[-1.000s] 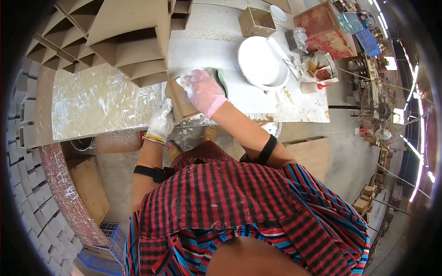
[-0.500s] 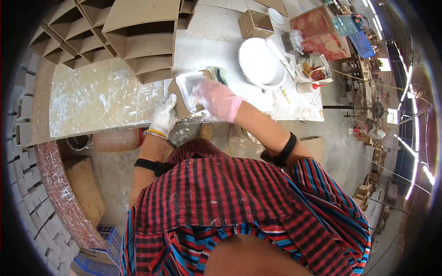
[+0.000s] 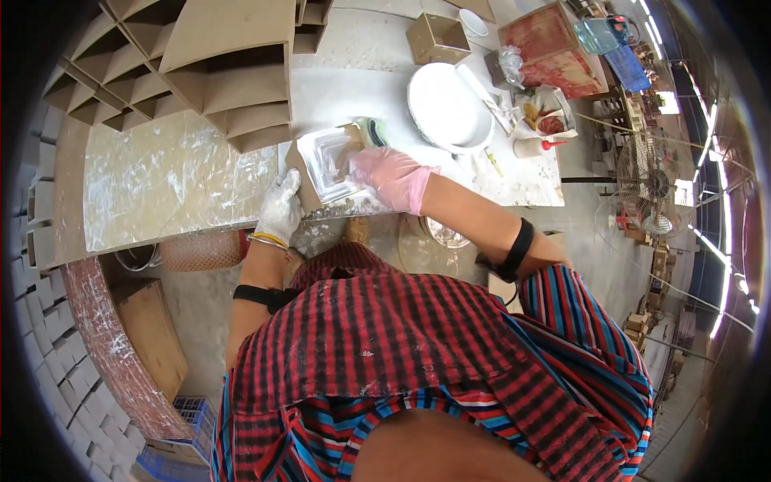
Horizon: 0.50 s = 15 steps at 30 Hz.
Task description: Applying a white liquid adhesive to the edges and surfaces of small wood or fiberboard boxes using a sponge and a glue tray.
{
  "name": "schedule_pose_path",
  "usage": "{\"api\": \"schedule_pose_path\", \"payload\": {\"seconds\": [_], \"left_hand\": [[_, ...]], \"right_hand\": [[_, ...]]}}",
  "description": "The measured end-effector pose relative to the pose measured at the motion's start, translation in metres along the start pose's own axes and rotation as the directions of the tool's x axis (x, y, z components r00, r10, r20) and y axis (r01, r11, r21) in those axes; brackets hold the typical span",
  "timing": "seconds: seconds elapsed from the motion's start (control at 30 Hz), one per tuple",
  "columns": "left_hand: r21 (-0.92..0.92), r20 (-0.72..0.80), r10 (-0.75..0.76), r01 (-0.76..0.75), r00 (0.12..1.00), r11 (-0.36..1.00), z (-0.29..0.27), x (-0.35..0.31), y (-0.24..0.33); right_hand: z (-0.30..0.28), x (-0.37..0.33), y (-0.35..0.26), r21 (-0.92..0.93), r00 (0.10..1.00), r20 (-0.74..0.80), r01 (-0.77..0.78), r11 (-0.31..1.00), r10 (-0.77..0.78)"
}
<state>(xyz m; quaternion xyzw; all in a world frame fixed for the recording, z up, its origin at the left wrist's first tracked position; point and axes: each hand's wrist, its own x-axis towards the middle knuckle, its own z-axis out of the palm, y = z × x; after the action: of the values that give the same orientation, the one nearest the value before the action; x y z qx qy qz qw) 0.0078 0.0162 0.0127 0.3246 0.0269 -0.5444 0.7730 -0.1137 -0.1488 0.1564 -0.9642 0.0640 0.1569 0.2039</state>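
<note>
A small brown board box [image 3: 300, 149] stands near the front edge of the table, its upper face streaked with wet-looking white paste [image 3: 325, 165] in rectangular strokes. My left hand [image 3: 281, 205], in a white knit glove, grips the box's left side, thumb along the edge. My right hand [image 3: 393, 178], in a thin pink glove, rests at the right side of the white-streaked face with its fingers curled; whatever lies within them is hidden. Just behind the right hand lies a green and dark item [image 3: 373, 131], perhaps a cloth or sponge.
A round white tub [image 3: 450, 104] of white paste stands behind right, a flat white tool across its rim. Beyond it are an open brown box [image 3: 438, 38], a red-topped bottle [image 3: 530, 147] and a reddish crate [image 3: 550, 52]. Brown compartment units [image 3: 233, 48] fill the back left.
My right hand, blurred over the white-streaked face before, is now at its right side, so more of the face shows. My left hand still holds the box.
</note>
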Motion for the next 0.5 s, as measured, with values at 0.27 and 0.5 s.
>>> {"api": "schedule_pose_path", "payload": {"seconds": [0.27, 0.5], "left_hand": [[-0.051, 0.031, -0.039, 0.041, 0.999, 0.998, 0.013, 0.002, 0.005], [-0.022, -0.029, 0.005, -0.005, 1.0, 1.0, 0.008, -0.001, 0.003]], "right_hand": [[-0.021, 0.039, 0.031, -0.284, 0.939, -0.342, -0.083, 0.955, -0.02], [-0.012, 0.001, 0.004, -0.131, 0.979, -0.009, -0.205, 0.97, 0.206]]}}
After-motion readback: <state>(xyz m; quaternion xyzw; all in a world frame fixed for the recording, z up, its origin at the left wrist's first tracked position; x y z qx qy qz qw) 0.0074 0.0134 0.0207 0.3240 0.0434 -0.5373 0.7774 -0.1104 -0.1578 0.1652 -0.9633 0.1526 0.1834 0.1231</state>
